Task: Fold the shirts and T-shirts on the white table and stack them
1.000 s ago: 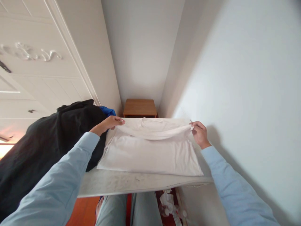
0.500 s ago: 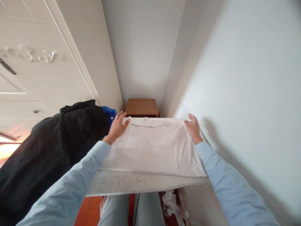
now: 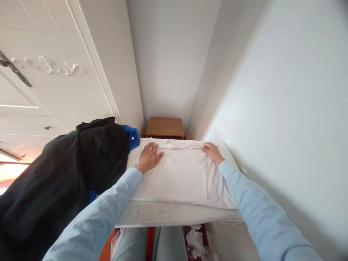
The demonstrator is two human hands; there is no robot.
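Observation:
A white T-shirt (image 3: 179,177) lies spread on a pale board (image 3: 168,214), its neckline along the far edge and some wrinkles on its right side. My left hand (image 3: 149,156) rests palm down on the shirt's far left part, fingers stretched out, a ring on one finger. At the far right, the fingers of my right hand (image 3: 213,152) are curled and pinch the cloth beside the neckline.
Left of the board is a heap of black cloth (image 3: 67,170) with a blue garment (image 3: 133,137) under it. A brown wooden cabinet (image 3: 165,127) stands beyond the far end. A wall (image 3: 285,108) runs close on the right, white cupboard doors (image 3: 62,94) on the left.
Both hands have come inward from the shirt's far corners. The left now lies flat on the cloth; the right has closed on fabric near the neckline. The view has shifted slightly.

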